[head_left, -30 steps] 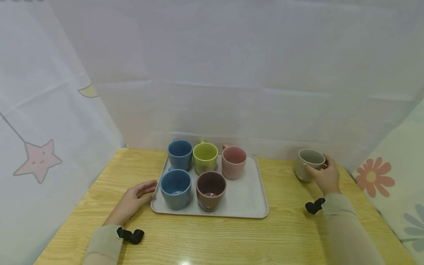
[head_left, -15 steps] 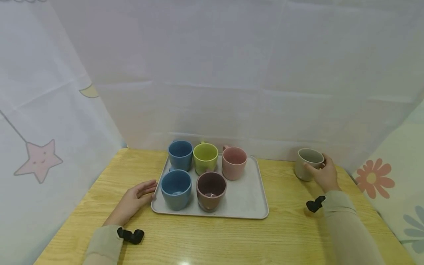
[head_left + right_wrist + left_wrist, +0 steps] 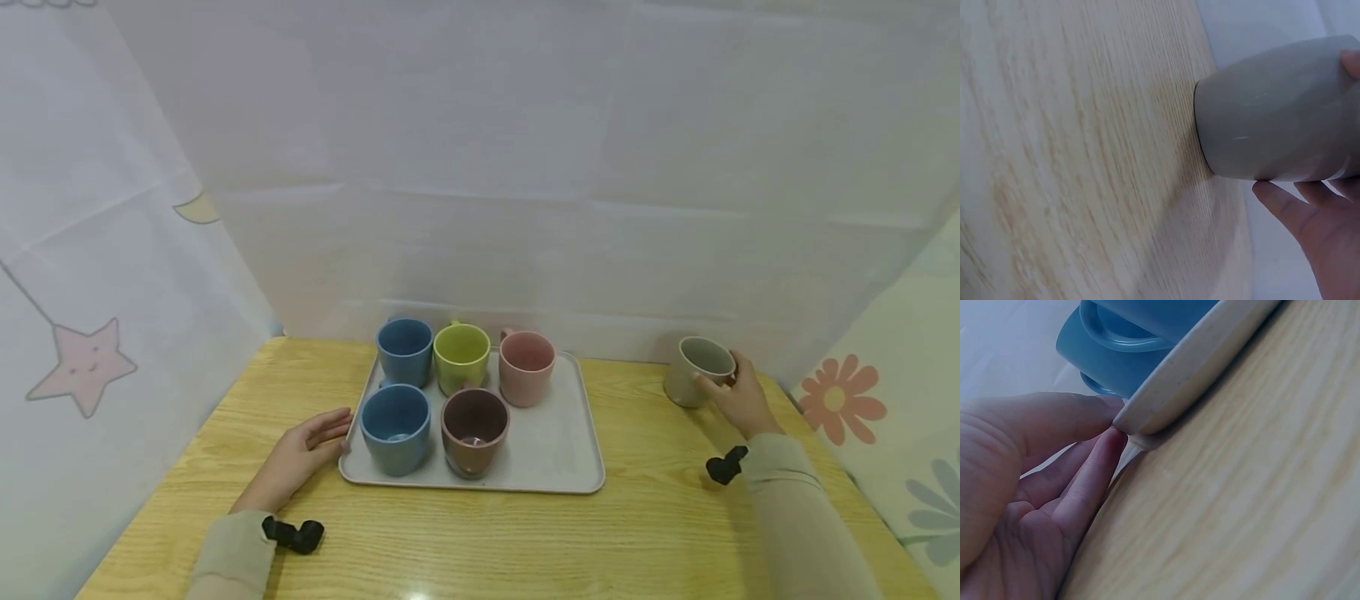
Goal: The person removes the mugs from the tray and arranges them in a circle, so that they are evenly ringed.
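1. Grey mug (image 3: 688, 379) is standing on the right side of the wooden table (image 3: 465, 550), near its back edge and well apart from the tray (image 3: 558, 442); its rim is leaning slightly toward the right in the head view, and I cannot tell whether its whole base is resting on the wood.
2. Right hand (image 3: 742, 404) is holding this mug, thumb on one side and fingers on the other, its grip spread about as wide as the body.
3. Left hand (image 3: 292, 454) is pinching the tray's left edge narrowly, thumb above the rim and a finger below it.
4. On the tray, five mugs are standing upright: a back blue mug (image 3: 406, 367), a green mug (image 3: 461, 367) and a pink mug (image 3: 527, 379) are forming the rear row, while a front blue mug (image 3: 396, 446) and a brown mug (image 3: 475, 446) are sitting before them.
5. The tray's right part is showing its bare pale surface.
6. Behind the table, a white cloth (image 3: 465, 167) is hanging.
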### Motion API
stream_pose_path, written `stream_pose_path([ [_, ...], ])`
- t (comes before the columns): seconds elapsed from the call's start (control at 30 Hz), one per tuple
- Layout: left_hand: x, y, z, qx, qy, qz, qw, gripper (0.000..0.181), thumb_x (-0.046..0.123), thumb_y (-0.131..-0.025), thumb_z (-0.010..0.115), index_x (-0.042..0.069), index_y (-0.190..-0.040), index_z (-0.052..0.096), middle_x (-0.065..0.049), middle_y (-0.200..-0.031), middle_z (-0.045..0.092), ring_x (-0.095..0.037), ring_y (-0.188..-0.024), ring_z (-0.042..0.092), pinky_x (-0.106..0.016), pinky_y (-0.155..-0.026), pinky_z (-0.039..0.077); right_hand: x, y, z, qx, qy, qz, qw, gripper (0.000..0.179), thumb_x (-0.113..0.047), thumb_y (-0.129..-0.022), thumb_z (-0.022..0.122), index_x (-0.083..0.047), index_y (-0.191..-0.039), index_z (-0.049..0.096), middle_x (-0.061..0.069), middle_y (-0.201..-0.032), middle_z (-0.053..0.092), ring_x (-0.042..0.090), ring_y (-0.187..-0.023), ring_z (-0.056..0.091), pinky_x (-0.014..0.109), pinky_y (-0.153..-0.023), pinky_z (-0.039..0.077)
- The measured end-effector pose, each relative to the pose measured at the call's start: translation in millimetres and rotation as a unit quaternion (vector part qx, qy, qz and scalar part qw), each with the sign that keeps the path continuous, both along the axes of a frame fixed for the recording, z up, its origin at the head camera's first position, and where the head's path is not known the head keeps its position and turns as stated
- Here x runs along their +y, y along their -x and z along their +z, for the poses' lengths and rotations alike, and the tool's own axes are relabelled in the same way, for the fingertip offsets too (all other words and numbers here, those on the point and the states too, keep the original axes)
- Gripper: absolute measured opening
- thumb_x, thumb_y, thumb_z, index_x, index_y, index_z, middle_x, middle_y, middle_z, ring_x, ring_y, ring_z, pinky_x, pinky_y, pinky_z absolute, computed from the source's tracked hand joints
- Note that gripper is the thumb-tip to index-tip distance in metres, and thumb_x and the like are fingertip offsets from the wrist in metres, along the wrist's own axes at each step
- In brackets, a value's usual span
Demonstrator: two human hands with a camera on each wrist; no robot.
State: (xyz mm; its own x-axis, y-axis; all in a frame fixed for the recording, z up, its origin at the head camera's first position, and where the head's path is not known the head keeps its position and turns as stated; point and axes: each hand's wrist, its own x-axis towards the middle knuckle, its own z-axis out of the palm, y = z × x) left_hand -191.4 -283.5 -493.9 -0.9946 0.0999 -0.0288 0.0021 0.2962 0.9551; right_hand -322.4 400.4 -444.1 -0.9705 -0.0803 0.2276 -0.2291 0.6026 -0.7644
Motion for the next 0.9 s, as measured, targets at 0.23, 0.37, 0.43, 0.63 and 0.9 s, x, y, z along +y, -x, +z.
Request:
stream_pose_path([
  [0.23,0.6,-0.2,-0.7,-0.003,0.000,0.000,1.0000,0.067,0.026,-0.098,0.070,0.003,-0.154,0.041,-0.017,-0.147,0.053,-0.018,-0.134,0.052,-0.012,-0.095,0.045,-1,-5.2,4.5,-0.042,0.005,-0.017,0.9989,0.094,-0.038,-0.102,0.063,0.007,-0.159,0.003,0.040,-0.155,0.020,0.062,-0.137,0.028,0.073,-0.102,0.034],
  [0.37,0.5,0.1,0.3,-0.004,0.000,0.001,1.0000,0.067,0.026,-0.098,0.071,0.004,-0.154,0.041,-0.017,-0.147,0.053,-0.024,-0.136,0.050,-0.012,-0.095,0.045,-7,-13.5,5.2,-0.038,0.022,-0.061,0.9972,0.101,-0.040,-0.099,0.066,0.005,-0.160,0.000,0.038,-0.159,0.015,0.059,-0.137,0.030,0.067,-0.100,0.041],
  [0.43,0.1,0.1,1.1,-0.002,0.003,0.000,1.0000,0.068,0.027,-0.098,0.071,0.004,-0.154,0.041,-0.017,-0.147,0.053,-0.028,-0.137,0.048,-0.012,-0.095,0.045,-13,-18.9,4.5,-0.025,0.038,-0.091,0.9948,0.100,-0.041,-0.097,0.068,0.003,-0.161,0.004,0.034,-0.160,0.017,0.056,-0.137,0.033,0.052,-0.097,0.049],
  [0.63,-1.3,2.2,-1.4,-0.007,-0.001,0.000,1.0000,0.071,0.030,-0.096,0.073,0.005,-0.154,0.041,-0.017,-0.148,0.052,-0.012,-0.131,0.053,-0.013,-0.095,0.046,-46,-39.5,5.8,0.006,0.126,-0.226,0.9661,0.080,-0.036,-0.097,0.069,-0.005,-0.158,0.028,0.018,-0.157,0.029,0.035,-0.135,0.042,0.015,-0.082,0.046],
  [0.9,-1.6,2.4,-4.2,-0.012,0.004,0.007,0.9999,0.071,0.032,-0.096,0.073,0.007,-0.154,0.042,-0.016,-0.148,0.053,-0.011,-0.131,0.054,-0.012,-0.095,0.046,-105,-55.2,19.8,0.029,0.303,-0.222,0.9261,0.045,-0.012,-0.096,0.068,-0.009,-0.137,0.052,-0.004,-0.128,0.048,0.003,-0.102,0.054,0.008,-0.075,0.048],
])
